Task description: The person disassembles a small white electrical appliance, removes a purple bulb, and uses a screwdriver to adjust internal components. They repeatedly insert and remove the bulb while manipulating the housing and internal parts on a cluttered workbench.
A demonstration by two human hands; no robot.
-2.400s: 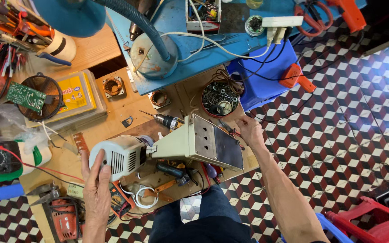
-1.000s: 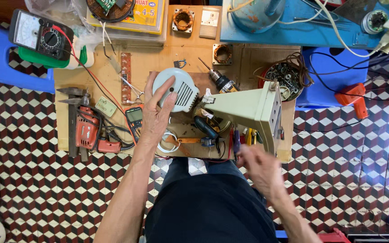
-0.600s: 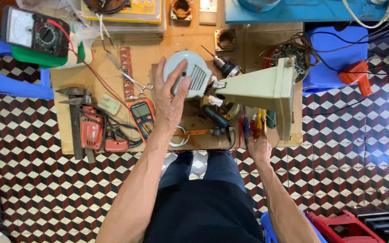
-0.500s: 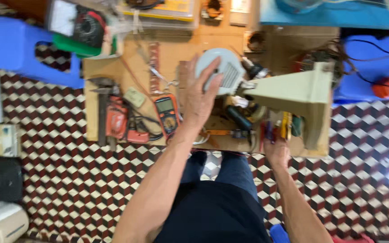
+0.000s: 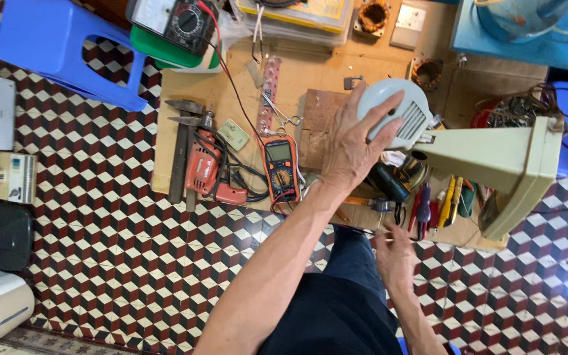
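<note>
Left hand [image 5: 353,154] flat on grey fan motor housing [image 5: 399,118], fingers spread over it, mid counter [image 5: 185,112]. Right hand [image 5: 394,253] at near edge, fingers loosely curled, blurred, cannot tell any hold. Screwdrivers [image 5: 438,207] just beyond; orange multimeter [image 5: 281,167] left.

- Left hand [image 5: 352,152]: arm stretched forward, palm down, fingers spread over the round grey fan motor housing [image 5: 399,118].
- Right hand [image 5: 394,253]: blurred, below that housing, fingers loosely curled, apparently empty.
</note>
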